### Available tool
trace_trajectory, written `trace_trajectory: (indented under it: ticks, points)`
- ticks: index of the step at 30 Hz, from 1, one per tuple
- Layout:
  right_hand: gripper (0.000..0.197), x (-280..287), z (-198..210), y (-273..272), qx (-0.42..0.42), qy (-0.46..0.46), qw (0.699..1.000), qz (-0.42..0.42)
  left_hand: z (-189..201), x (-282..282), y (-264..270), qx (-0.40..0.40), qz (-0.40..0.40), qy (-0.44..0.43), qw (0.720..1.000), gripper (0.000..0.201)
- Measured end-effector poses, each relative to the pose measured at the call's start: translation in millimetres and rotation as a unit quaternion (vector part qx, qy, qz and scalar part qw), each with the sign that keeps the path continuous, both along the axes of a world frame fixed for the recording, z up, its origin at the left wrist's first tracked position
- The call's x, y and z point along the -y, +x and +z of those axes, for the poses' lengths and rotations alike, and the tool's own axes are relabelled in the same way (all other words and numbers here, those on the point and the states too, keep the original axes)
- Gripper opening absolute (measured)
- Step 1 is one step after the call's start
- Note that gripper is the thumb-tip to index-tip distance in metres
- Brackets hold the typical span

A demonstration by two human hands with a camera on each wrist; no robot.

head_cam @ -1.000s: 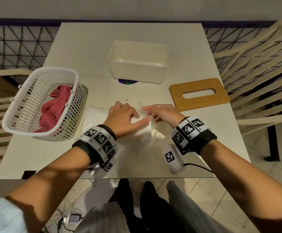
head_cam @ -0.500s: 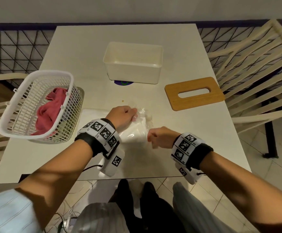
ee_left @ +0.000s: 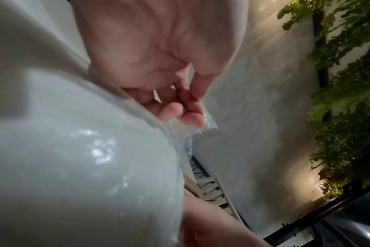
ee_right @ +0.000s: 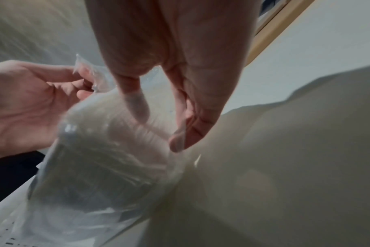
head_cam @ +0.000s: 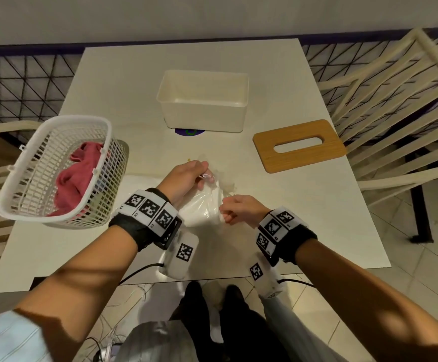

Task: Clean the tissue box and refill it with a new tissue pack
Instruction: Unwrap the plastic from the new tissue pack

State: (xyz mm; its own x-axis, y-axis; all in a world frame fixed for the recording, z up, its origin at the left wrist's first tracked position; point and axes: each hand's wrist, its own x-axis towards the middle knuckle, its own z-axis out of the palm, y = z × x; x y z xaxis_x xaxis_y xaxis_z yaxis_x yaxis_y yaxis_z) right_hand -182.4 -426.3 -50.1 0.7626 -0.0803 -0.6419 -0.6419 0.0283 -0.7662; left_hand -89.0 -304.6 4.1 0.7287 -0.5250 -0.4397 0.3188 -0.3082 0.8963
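A tissue pack [head_cam: 202, 207] in clear plastic wrap lies at the table's near middle, between my hands. My left hand [head_cam: 204, 176] pinches the wrap's far flap; in the left wrist view its fingertips [ee_left: 190, 115] squeeze the crinkled film beside the pack [ee_left: 74, 150]. My right hand [head_cam: 225, 213] grips the wrap's near right side, with thumb and finger closed on film [ee_right: 158, 133] stretched over the stacked tissues [ee_right: 99, 167]. The open white tissue box [head_cam: 202, 118] stands behind, apparently empty. Its wooden slotted lid [head_cam: 270, 147] lies flat to the right.
A white slatted basket [head_cam: 29, 212] with a red cloth [head_cam: 68, 178] sits at the left edge of the table [head_cam: 317, 218]. A purple disc [head_cam: 189, 131] peeks from under the box. Slatted chairs [head_cam: 395, 105] flank the table, and a cable hangs off the near edge.
Both hands went from resting on the pack to gripping its wrap. My left hand pulled the flap up and away while my right drew back toward me, stretching the film.
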Motion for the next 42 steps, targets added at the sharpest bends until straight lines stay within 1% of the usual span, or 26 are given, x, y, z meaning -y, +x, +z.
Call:
trace_trajectory:
  ticks: [1, 3, 7, 9, 12, 16, 20, 24, 26, 28, 30, 31, 32, 33, 34, 35, 36, 37, 38, 39, 40, 41, 42]
  points:
    - [0.03, -3, 2, 2, -0.014, 0.018, 1.0, -0.011, 0, -1, 0, -0.01, 0.007, -0.013, 1.0, 0.036]
    - [0.028, -6, 3, 5, -0.044, 0.022, 0.998, -0.024, -1, -3, -1, -0.028, 0.016, -0.039, 0.999, 0.035]
    - [0.02, -7, 0, 15, -0.081, -0.016, 0.996, -0.044, -5, -7, 1, -0.043, 0.023, -0.059, 0.997, 0.037]
    - [0.02, -7, -1, 17, -0.081, -0.012, 0.995, -0.059, -4, -7, 1, -0.044, 0.017, -0.065, 0.997, 0.037]
    - [0.027, -5, -3, 19, -0.071, 0.012, 0.993, -0.093, -3, -6, 3, -0.044, 0.018, -0.079, 0.996, 0.036]
    - [0.031, -4, -7, 23, -0.067, 0.005, 0.992, -0.11, -3, -3, 7, -0.056, 0.032, -0.11, 0.992, 0.035]
    - [0.031, -4, -10, 23, -0.059, -0.031, 0.994, -0.085, -3, -3, 9, -0.065, 0.035, -0.114, 0.991, 0.035]
    - [0.028, -6, -9, 28, -0.09, -0.052, 0.992, -0.07, -4, -3, 8, -0.08, 0.033, -0.121, 0.989, 0.035]
    - [0.028, -6, -5, 30, -0.095, -0.033, 0.992, -0.08, -4, -3, 8, -0.083, 0.036, -0.122, 0.988, 0.035]
    - [0.03, -6, -4, 31, -0.083, 0.028, 0.99, -0.107, -2, -2, 7, -0.082, 0.046, -0.114, 0.989, 0.036]
    - [0.046, -5, -3, 32, -0.065, 0.106, 0.986, -0.11, -2, -1, 5, -0.088, 0.066, -0.108, 0.988, 0.036]
    - [0.053, -4, -3, 33, -0.059, 0.128, 0.984, -0.104, -1, 0, 4, -0.087, 0.075, -0.093, 0.989, 0.035]
    - [0.052, -4, -2, 33, -0.057, 0.134, 0.985, -0.097, -1, 1, 4, -0.062, 0.078, -0.056, 0.993, 0.031]
    - [0.045, -3, 0, 32, -0.055, 0.138, 0.985, -0.092, -1, 2, 5, 0.0, 0.07, 0.008, 0.998, 0.024]
    - [0.036, -3, 1, 31, -0.051, 0.137, 0.985, -0.086, -1, 1, 7, 0.096, 0.054, 0.081, 0.991, 0.014]
    - [0.03, -2, 1, 31, -0.049, 0.132, 0.987, -0.076, -3, -2, 10, 0.203, 0.034, 0.134, 0.969, 0.012]
    - [0.026, -2, 0, 30, -0.049, 0.125, 0.989, -0.064, -5, -7, 13, 0.303, 0.004, 0.166, 0.938, 0.023]
    - [0.03, -3, -3, 30, -0.055, 0.115, 0.99, -0.055, -8, -13, 16, 0.389, -0.046, 0.191, 0.9, 0.032]
    - [0.038, -4, -6, 30, -0.063, 0.101, 0.992, -0.052, -8, -18, 17, 0.457, -0.107, 0.217, 0.856, 0.035]
    - [0.043, -4, -8, 30, -0.066, 0.091, 0.992, -0.05, -9, -24, 17, 0.498, -0.17, 0.246, 0.814, 0.033]
    - [0.042, -4, -9, 31, -0.065, 0.083, 0.993, -0.046, -9, -29, 17, 0.509, -0.225, 0.267, 0.787, 0.037]
    - [0.042, -4, -11, 31, -0.064, 0.076, 0.994, -0.042, -9, -35, 16, 0.489, -0.262, 0.269, 0.787, 0.05]
    - [0.045, -3, -12, 32, -0.067, 0.07, 0.994, -0.04, -9, -41, 15, 0.448, -0.287, 0.271, 0.802, 0.064]
